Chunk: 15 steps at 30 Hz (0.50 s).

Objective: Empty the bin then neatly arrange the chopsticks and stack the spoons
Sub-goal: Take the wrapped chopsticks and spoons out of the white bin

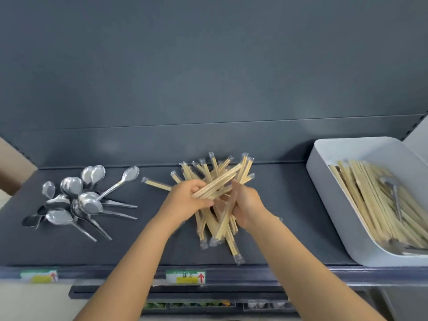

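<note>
A loose pile of wrapped wooden chopsticks [215, 225] lies in the middle of the dark shelf [278, 216]. My left hand [187, 198] grips a bundle of chopsticks [220, 184] lifted slantwise above the pile. My right hand [246, 205] holds the same bundle from the right, fingers curled round it. One wrapped pair [157, 184] lies apart to the left. A jumble of metal spoons [78, 200] sits at the left of the shelf. The white bin [324, 181] at the right holds several more chopsticks [379, 205] and a spoon [393, 188].
The shelf's back panel [208, 89] rises just behind the pile. Price labels [185, 277] run along the shelf's front edge. Bare shelf lies between the pile and the bin. A lower shelf with goods [185, 304] shows beneath.
</note>
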Tool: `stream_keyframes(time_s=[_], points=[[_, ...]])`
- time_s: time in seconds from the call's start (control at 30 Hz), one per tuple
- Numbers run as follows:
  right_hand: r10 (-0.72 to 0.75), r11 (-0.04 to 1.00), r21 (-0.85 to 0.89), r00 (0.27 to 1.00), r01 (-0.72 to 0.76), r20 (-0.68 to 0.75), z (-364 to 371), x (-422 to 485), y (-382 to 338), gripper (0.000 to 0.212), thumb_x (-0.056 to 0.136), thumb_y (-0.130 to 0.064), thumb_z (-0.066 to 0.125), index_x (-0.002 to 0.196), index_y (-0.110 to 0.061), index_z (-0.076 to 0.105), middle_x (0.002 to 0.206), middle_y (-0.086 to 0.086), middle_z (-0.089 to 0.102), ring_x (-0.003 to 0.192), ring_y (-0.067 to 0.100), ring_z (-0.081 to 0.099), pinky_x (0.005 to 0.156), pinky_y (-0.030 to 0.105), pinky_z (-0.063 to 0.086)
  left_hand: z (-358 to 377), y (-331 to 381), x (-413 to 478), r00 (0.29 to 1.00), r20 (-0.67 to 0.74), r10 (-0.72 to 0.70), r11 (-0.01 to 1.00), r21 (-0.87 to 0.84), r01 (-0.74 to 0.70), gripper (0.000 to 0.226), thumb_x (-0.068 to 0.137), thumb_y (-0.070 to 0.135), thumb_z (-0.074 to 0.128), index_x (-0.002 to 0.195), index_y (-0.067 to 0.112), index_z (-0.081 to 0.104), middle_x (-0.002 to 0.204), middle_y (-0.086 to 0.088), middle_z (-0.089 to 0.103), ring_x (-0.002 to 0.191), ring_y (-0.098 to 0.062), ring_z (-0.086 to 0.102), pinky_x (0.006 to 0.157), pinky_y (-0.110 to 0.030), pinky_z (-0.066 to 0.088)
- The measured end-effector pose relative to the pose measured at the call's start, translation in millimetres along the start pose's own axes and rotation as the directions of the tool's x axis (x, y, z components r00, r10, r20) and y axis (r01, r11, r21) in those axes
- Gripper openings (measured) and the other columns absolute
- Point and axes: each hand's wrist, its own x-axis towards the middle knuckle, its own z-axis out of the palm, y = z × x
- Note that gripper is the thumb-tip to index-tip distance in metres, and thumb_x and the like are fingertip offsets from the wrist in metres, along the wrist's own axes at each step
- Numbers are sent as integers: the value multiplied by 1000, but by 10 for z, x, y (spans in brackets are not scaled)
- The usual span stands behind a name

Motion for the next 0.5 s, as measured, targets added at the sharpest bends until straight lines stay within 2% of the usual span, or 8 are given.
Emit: stream_keyframes(time_s=[0.07,0.13,0.2,0.27,0.3,0.33,0.43,0.5], points=[[29,1000,8,999,-28,-29,16,179,30,21,101,-17,42,93,-1,54,101,22,60,98,39,61,95,55,48,1,-52,193,999,9,44,993,112,-44,45,72,33,81,113,29,62,102,14,62,96,-8,59,80,-29,48],[19,1000,-11,997,-20,-78,49,286,76,19,100,-15,43,90,-3,53,99,20,60,92,34,62,94,55,49,-14,-78,346,992,26,121,954,275,-124,45,71,39,78,112,33,61,100,15,65,93,-10,63,79,-36,52],[-40,997,-73,986,28,-160,83,367,126,18,96,-20,48,94,-3,54,104,20,60,87,30,64,89,52,53,-29,-105,471,970,20,241,844,489,-220,49,72,49,73,116,35,58,104,15,65,95,-14,63,84,-37,47],[-121,983,-165,968,85,-220,97,414,154,40,83,-38,53,104,-5,52,118,18,54,93,32,63,84,51,54,-16,-131,574,933,38,358,737,602,-308,48,77,48,65,121,35,54,110,14,63,101,-16,61,91,-37,38],[-167,968,-222,964,121,-205,78,430,171,51,76,-48,52,108,-8,50,122,15,51,97,31,60,82,50,53,-3,-141,614,919,62,389,714,609,-344,45,80,45,62,123,34,53,113,14,62,104,-16,60,95,-38,34],[-214,946,-280,963,162,-164,76,409,178,51,76,-53,52,106,-12,49,119,11,49,95,27,57,78,46,52,11,-152,647,908,96,408,696,612,-377,44,83,42,58,126,33,51,116,13,60,108,-15,58,101,-38,29],[-292,918,-307,952,251,-93,138,238,122,20,97,-31,49,92,-12,49,94,2,55,82,11,55,74,24,44,23,-163,735,873,189,449,608,651,-454,47,90,40,51,135,28,46,133,10,53,123,-14,49,112,-38,17],[-324,920,-260,942,294,-82,160,161,123,15,100,-22,46,99,-14,58,91,-9,64,84,0,62,75,13,48,-11,-143,781,861,214,462,602,638,-481,47,93,36,46,139,24,44,140,7,49,128,-15,45,113,-37,17]])
